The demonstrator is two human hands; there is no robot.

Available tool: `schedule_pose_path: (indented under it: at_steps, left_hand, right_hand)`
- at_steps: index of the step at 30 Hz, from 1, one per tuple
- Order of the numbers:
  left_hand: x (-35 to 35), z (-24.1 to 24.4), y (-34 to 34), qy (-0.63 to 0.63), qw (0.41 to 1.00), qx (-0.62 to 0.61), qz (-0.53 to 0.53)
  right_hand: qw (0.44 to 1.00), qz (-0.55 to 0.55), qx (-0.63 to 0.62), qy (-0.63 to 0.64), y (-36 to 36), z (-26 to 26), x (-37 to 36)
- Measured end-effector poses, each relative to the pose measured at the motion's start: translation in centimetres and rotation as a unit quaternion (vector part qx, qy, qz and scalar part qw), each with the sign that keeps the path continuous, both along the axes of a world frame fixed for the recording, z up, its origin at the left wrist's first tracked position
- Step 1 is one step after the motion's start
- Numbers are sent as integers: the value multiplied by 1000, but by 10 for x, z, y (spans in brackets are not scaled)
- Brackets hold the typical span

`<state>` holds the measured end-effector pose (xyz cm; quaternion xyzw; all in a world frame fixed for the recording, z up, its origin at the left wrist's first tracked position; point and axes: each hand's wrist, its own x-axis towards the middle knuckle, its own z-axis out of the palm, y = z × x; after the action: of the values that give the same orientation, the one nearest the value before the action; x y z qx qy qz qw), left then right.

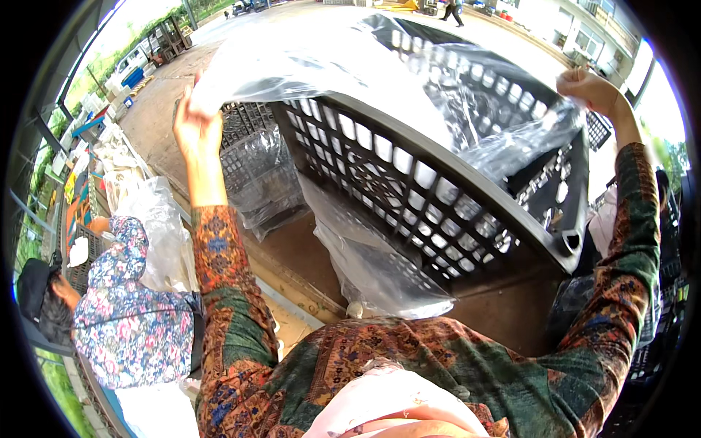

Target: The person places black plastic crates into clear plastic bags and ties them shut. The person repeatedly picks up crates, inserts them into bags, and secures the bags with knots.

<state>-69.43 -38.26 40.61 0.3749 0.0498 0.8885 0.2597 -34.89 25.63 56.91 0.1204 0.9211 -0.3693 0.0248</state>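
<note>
A large black slatted plastic crate [394, 180] stands tilted before me, with clear plastic film [328, 60] over its far left part and hanging inside it. More of the film hangs below the crate's near side. My left hand [200, 123] is raised at the left, gripping the film's edge. At the upper right my right hand [589, 90] is closed on the film's other end, above the crate's right corner; it is slightly blurred. What the crate rests on is hidden.
Another black crate with clear film [257, 169] is beyond my left forearm. A co-worker in a flowered shirt [137, 312] bends at the left, beside piled plastic film [159, 235]. A forklift [167, 44] stands far off at the upper left; a person walks at the top.
</note>
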Motion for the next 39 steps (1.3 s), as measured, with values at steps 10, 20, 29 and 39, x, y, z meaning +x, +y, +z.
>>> schedule_pose_path:
  at_steps: [10, 20, 29, 39]
  left_hand:
    - [150, -72, -3, -71, 973, -167, 145]
    - [151, 86, 8, 79, 983, 89, 137]
    - [200, 112, 134, 317, 865, -250, 298]
    - [285, 125, 179, 403, 695, -382, 456]
  right_hand:
    - [864, 72, -408, 287, 40, -48, 60]
    - [756, 154, -466, 432, 5, -34, 76]
    - [650, 196, -628, 380, 235, -55, -41]
    - [902, 300, -8, 310, 126, -51, 16]
